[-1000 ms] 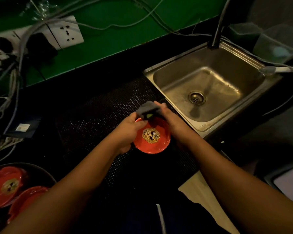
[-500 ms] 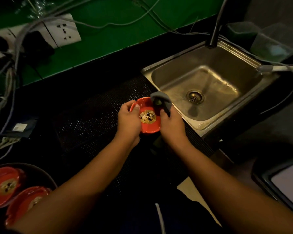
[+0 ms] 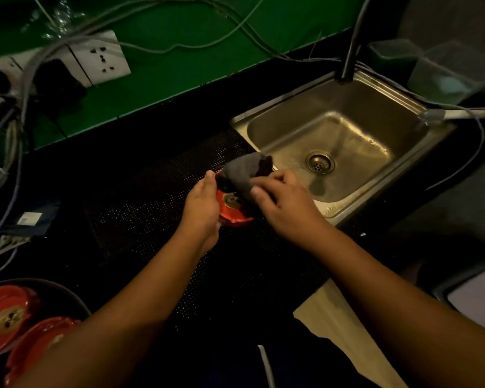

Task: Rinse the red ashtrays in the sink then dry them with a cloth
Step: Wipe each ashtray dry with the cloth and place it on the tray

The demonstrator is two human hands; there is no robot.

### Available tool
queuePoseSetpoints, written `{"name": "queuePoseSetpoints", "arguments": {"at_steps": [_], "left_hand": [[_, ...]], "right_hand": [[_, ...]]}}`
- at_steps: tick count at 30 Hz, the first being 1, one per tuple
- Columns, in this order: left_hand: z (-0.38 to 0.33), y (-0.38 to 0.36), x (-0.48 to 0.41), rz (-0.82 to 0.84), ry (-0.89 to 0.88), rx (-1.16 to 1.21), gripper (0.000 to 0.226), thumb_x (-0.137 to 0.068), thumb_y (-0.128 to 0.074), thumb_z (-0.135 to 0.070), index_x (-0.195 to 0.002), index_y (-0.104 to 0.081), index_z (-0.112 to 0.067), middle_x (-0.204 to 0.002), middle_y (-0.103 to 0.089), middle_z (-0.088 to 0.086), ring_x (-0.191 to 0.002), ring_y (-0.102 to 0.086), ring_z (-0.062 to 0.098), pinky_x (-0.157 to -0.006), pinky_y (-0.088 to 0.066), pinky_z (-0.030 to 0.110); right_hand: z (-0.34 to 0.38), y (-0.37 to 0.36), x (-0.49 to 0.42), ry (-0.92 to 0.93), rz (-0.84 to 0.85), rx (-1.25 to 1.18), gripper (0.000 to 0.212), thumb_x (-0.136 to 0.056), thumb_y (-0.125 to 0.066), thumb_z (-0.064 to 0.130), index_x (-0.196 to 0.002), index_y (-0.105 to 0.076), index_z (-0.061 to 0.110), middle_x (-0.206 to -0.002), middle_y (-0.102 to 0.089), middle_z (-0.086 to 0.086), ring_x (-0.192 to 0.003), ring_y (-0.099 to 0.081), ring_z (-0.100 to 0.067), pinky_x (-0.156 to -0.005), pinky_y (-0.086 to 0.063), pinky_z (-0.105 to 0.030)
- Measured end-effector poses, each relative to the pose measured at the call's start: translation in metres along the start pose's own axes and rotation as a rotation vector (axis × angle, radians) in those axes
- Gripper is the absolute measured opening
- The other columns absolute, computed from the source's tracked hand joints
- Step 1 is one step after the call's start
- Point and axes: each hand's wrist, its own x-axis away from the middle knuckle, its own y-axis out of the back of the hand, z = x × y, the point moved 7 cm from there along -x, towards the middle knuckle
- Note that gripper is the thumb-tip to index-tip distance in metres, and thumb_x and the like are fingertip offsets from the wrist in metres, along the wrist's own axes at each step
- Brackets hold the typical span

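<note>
red ashtray (image 3: 233,212) tilted, face up toward camera; left hand (image 3: 203,204) grips rim, right hand (image 3: 284,204) pinches grey cloth (image 3: 242,172) inside.

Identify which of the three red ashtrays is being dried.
The ashtray beside the sink, gripped by the left hand under the grey cloth; the other two sit untouched at lower left.

Left hand (image 3: 203,204) curled, gripping; right hand (image 3: 284,204) fingers (image 3: 259,193) pinched; forearms converging.

Red ashtray (image 3: 233,211) tilted, grey cloth (image 3: 242,172) bunched inside, beside sink (image 3: 333,211).
</note>
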Motion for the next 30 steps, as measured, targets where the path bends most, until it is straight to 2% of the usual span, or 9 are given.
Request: {"name": "queuePoseSetpoints", "arguments": {"at_steps": [4, 8, 11, 14, 18, 20, 23, 27, 30], "left_hand": [[0.008, -0.002, 0.005, 0.164, 0.155, 0.202, 0.048, -0.101, -0.038, -0.039, -0.121, -0.062, -0.003, -0.119, -0.065, 0.022, -0.107, -0.065, 0.030, -0.089, -0.054, 0.042], [0.019, -0.010, 0.014, 0.326, 0.335, 0.373, 0.066, -0.096, -0.032, -0.056, -0.106, -0.072, -0.005, -0.116, -0.067, 0.018, -0.104, -0.067, 0.027, -0.090, -0.053, 0.038], [0.025, -0.013, 0.013, 0.341, 0.344, 0.472, 0.063, -0.095, -0.033, -0.053, -0.093, -0.077, -0.008, -0.096, -0.072, 0.014, -0.086, -0.071, 0.025, -0.077, -0.058, 0.032], [0.025, -0.013, 0.014, 0.401, 0.384, 0.491, 0.061, -0.091, -0.035, -0.059, -0.107, -0.072, -0.013, -0.105, -0.069, 0.013, -0.096, -0.067, 0.027, -0.085, -0.053, 0.038], [0.022, -0.017, 0.016, 0.491, 0.412, 0.480, 0.064, -0.090, -0.033, -0.062, -0.132, -0.056, -0.019, -0.125, -0.061, 0.009, -0.110, -0.059, 0.026, -0.091, -0.048, 0.042], [0.023, -0.016, 0.017, 0.478, 0.432, 0.465, 0.064, -0.089, -0.034, -0.062, -0.128, -0.059, -0.017, -0.116, -0.064, 0.009, -0.103, -0.062, 0.027, -0.085, -0.052, 0.042], [0.029, -0.009, 0.015, 0.427, 0.453, 0.408, 0.061, -0.088, -0.037, -0.060, -0.100, -0.071, -0.011, -0.099, -0.068, 0.010, -0.089, -0.067, 0.026, -0.077, -0.055, 0.036], [0.034, -0.006, 0.017, 0.440, 0.478, 0.337, 0.066, -0.086, -0.036, -0.064, -0.095, -0.072, -0.010, -0.098, -0.068, 0.012, -0.089, -0.067, 0.027, -0.081, -0.051, 0.039], [0.035, -0.004, 0.018, 0.460, 0.502, 0.309, 0.067, -0.084, -0.036, -0.066, -0.101, -0.073, -0.013, -0.107, -0.067, 0.014, -0.097, -0.064, 0.031, -0.092, -0.042, 0.048]], "right_hand": [[0.004, -0.017, 0.005, 0.125, 0.105, 0.271, 0.034, -0.092, -0.053, 0.039, -0.123, -0.062, 0.030, -0.141, -0.041, -0.003, -0.120, -0.034, -0.032, -0.102, -0.027, -0.032], [0.023, -0.022, 0.007, 0.218, 0.143, 0.197, 0.037, -0.083, -0.048, 0.035, -0.115, -0.064, 0.023, -0.123, -0.060, 0.001, -0.106, -0.047, -0.029, -0.091, -0.034, -0.029], [0.037, -0.031, 0.011, 0.200, 0.221, 0.050, 0.044, -0.086, -0.057, 0.029, -0.129, -0.044, 0.029, -0.118, -0.059, -0.004, -0.111, -0.053, -0.024, -0.093, -0.047, -0.038], [0.036, -0.030, 0.006, 0.148, 0.244, 0.009, 0.070, -0.087, -0.060, 0.030, -0.147, -0.022, 0.027, -0.132, -0.054, -0.010, -0.119, -0.053, -0.026, -0.100, -0.044, -0.035], [0.026, -0.024, 0.003, 0.125, 0.080, 0.240, 0.052, -0.089, -0.056, 0.038, -0.137, -0.048, 0.023, -0.133, -0.034, -0.007, -0.122, -0.033, -0.025, -0.103, -0.038, -0.039], [0.030, -0.022, 0.004, 0.180, 0.026, 0.216, 0.046, -0.088, -0.056, 0.034, -0.131, -0.055, 0.018, -0.135, -0.042, -0.007, -0.124, -0.038, -0.026, -0.102, -0.041, -0.040], [0.039, -0.032, 0.009, 0.389, 0.142, 0.232, 0.043, -0.083, -0.058, 0.026, -0.124, -0.059, 0.013, -0.127, -0.059, -0.007, -0.119, -0.051, -0.027, -0.100, -0.045, -0.042], [0.043, -0.031, 0.011, 0.485, 0.265, 0.041, 0.044, -0.084, -0.057, 0.019, -0.128, -0.058, 0.011, -0.129, -0.061, -0.007, -0.123, -0.053, -0.021, -0.105, -0.041, -0.038], [0.046, -0.032, 0.012, 0.575, 0.306, 0.133, 0.044, -0.085, -0.055, 0.018, -0.128, -0.058, 0.009, -0.132, -0.059, -0.009, -0.128, -0.050, -0.023, -0.111, -0.036, -0.035]]}}
